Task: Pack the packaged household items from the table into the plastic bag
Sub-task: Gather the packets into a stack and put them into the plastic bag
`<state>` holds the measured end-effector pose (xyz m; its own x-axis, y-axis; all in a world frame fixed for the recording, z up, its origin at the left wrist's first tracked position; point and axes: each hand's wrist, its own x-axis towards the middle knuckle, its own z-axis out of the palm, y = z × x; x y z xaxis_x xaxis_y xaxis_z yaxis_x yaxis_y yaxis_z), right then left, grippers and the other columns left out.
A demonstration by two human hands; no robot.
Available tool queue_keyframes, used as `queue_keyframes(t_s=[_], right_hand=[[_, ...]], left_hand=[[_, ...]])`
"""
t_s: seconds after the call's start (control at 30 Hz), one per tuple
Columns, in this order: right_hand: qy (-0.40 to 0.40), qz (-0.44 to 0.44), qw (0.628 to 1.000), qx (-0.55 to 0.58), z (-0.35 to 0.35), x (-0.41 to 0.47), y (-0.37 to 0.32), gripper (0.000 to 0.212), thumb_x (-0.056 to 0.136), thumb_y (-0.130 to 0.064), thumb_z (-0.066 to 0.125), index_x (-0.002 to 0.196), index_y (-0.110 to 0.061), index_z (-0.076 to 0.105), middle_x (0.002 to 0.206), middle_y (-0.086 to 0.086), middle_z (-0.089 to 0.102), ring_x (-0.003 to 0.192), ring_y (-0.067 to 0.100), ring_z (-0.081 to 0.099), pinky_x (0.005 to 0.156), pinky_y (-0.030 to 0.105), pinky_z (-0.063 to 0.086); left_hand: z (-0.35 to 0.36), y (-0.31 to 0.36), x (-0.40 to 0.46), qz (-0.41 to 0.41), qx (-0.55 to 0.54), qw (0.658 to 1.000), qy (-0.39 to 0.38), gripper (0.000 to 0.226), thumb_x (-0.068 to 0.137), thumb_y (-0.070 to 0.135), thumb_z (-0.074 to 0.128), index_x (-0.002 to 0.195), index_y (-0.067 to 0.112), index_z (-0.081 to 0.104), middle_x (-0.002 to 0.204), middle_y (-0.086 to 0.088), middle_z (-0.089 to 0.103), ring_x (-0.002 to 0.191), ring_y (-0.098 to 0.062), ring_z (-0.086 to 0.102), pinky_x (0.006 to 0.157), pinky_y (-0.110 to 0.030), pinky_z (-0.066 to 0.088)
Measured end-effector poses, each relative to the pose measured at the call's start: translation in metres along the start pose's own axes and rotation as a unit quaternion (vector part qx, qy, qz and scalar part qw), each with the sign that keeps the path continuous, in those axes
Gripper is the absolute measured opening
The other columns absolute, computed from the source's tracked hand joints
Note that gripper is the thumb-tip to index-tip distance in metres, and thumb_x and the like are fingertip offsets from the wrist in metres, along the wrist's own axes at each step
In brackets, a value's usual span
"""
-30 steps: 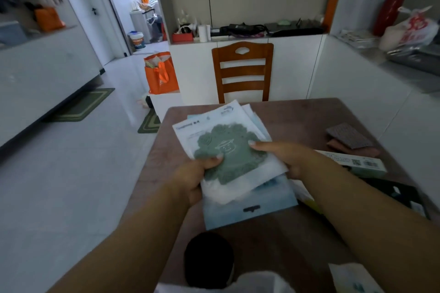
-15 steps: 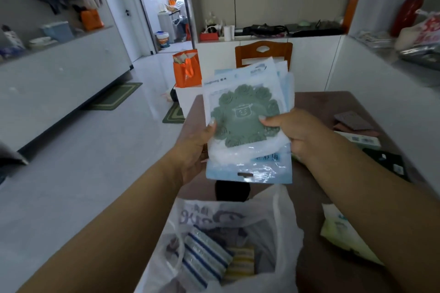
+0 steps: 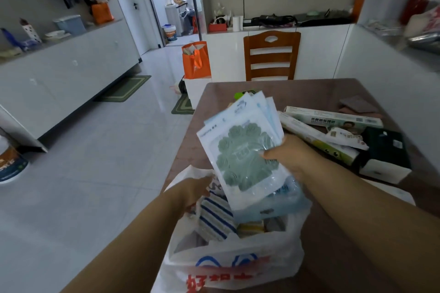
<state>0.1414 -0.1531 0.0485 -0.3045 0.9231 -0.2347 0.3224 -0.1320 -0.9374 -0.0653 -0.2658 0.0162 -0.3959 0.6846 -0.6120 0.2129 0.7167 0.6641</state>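
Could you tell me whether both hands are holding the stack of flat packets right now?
No, only the right hand grips the stack of flat packets; the left hand is at the plastic bag rim.

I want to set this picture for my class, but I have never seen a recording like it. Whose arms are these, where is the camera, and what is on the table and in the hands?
No machine here: a person wears a camera on the head, so you look down along their own arms. The right hand grips a stack of flat packets, the front one showing a green mat, with its lower end at the mouth of a white plastic bag. The left hand is at the bag's rim, apparently holding it open. Inside lies a striped cloth. On the brown table wait long boxes and a dark box.
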Motion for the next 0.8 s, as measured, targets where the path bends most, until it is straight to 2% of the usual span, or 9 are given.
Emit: queue_keyframes(t_s=[0.1, 0.17, 0.33, 0.47, 0.53, 0.6, 0.63, 0.73, 0.8], right_hand=[[-0.034, 0.024, 0.999, -0.005, 0.0, -0.004, 0.008, 0.043, 0.075, 0.003, 0.074, 0.116, 0.007, 0.062, 0.115, 0.025, 0.066, 0.105, 0.036, 0.063, 0.094, 0.044, 0.05], [-0.066, 0.04, 0.997, -0.011, -0.003, -0.006, 0.011, 0.04, 0.078, 0.006, 0.07, 0.117, 0.008, 0.061, 0.116, 0.025, 0.065, 0.099, 0.032, 0.063, 0.086, 0.037, 0.05], [-0.093, 0.041, 0.995, 0.012, -0.005, -0.007, 0.016, 0.027, 0.08, 0.003, 0.069, 0.107, -0.001, 0.065, 0.09, 0.01, 0.068, 0.068, 0.015, 0.063, 0.053, 0.02, 0.054], [-0.073, 0.051, 0.988, 0.122, 0.006, -0.005, 0.022, 0.013, 0.082, 0.0, 0.068, 0.092, -0.009, 0.067, 0.071, 0.002, 0.074, 0.059, 0.016, 0.07, 0.048, 0.024, 0.055], [-0.061, 0.05, 0.981, 0.179, 0.01, -0.004, 0.019, 0.012, 0.084, 0.001, 0.065, 0.087, -0.01, 0.068, 0.062, 0.001, 0.074, 0.054, 0.016, 0.071, 0.043, 0.025, 0.054], [-0.041, 0.044, 0.975, 0.212, 0.012, -0.004, 0.013, 0.013, 0.084, 0.001, 0.065, 0.091, -0.009, 0.068, 0.068, 0.004, 0.075, 0.056, 0.017, 0.072, 0.043, 0.027, 0.054], [-0.035, 0.043, 0.975, 0.216, 0.012, -0.003, 0.011, 0.014, 0.084, 0.0, 0.066, 0.095, -0.009, 0.068, 0.076, 0.006, 0.075, 0.06, 0.019, 0.072, 0.046, 0.029, 0.055], [-0.034, 0.051, 0.982, 0.18, 0.01, -0.004, 0.01, 0.021, 0.085, 0.001, 0.063, 0.106, -0.003, 0.066, 0.098, 0.015, 0.069, 0.077, 0.028, 0.068, 0.064, 0.036, 0.055], [-0.039, 0.074, 0.986, 0.147, 0.008, -0.004, 0.015, 0.024, 0.085, 0.001, 0.063, 0.109, 0.0, 0.065, 0.095, 0.017, 0.069, 0.077, 0.029, 0.066, 0.069, 0.038, 0.054]], left_hand=[[0.009, -0.013, 0.004, -0.029, -0.042, 0.999, -0.002, 0.055, 0.093, 0.057, 0.04, 0.116, 0.012, 0.061, 0.086, -0.002, 0.06, 0.073, -0.016, 0.055, 0.08, -0.031, 0.044], [0.013, -0.019, 0.007, -0.033, -0.067, 0.997, 0.003, 0.055, 0.094, 0.055, 0.039, 0.12, 0.011, 0.06, 0.09, -0.003, 0.061, 0.075, -0.016, 0.053, 0.082, -0.032, 0.041], [0.023, -0.034, 0.009, -0.047, -0.039, 0.998, 0.025, 0.062, 0.09, 0.064, 0.036, 0.113, 0.013, 0.062, 0.085, -0.005, 0.065, 0.068, -0.017, 0.06, 0.051, -0.023, 0.043], [0.019, -0.047, 0.012, -0.096, -0.032, 0.994, 0.031, 0.079, 0.075, 0.083, 0.032, 0.105, 0.018, 0.066, 0.084, -0.007, 0.069, 0.068, -0.021, 0.066, 0.049, -0.026, 0.05], [0.015, -0.051, 0.017, -0.07, -0.05, 0.995, 0.056, 0.078, 0.065, 0.088, 0.037, 0.099, 0.024, 0.066, 0.084, -0.007, 0.072, 0.071, -0.024, 0.07, 0.059, -0.033, 0.058], [0.014, -0.054, 0.019, -0.053, -0.057, 0.995, 0.066, 0.076, 0.067, 0.087, 0.038, 0.11, 0.027, 0.057, 0.096, -0.008, 0.071, 0.084, -0.025, 0.069, 0.08, -0.04, 0.058], [0.014, -0.055, 0.018, -0.055, -0.054, 0.995, 0.066, 0.075, 0.069, 0.086, 0.037, 0.116, 0.028, 0.051, 0.102, -0.007, 0.068, 0.088, -0.024, 0.067, 0.085, -0.04, 0.056], [0.011, -0.058, 0.014, -0.068, -0.061, 0.994, 0.068, 0.073, 0.072, 0.084, 0.037, 0.117, 0.027, 0.049, 0.098, -0.004, 0.067, 0.083, -0.021, 0.067, 0.073, -0.034, 0.058], [0.009, -0.057, 0.013, -0.047, -0.095, 0.992, 0.061, 0.068, 0.076, 0.08, 0.037, 0.114, 0.027, 0.056, 0.096, -0.002, 0.066, 0.082, -0.021, 0.065, 0.066, -0.032, 0.053]])
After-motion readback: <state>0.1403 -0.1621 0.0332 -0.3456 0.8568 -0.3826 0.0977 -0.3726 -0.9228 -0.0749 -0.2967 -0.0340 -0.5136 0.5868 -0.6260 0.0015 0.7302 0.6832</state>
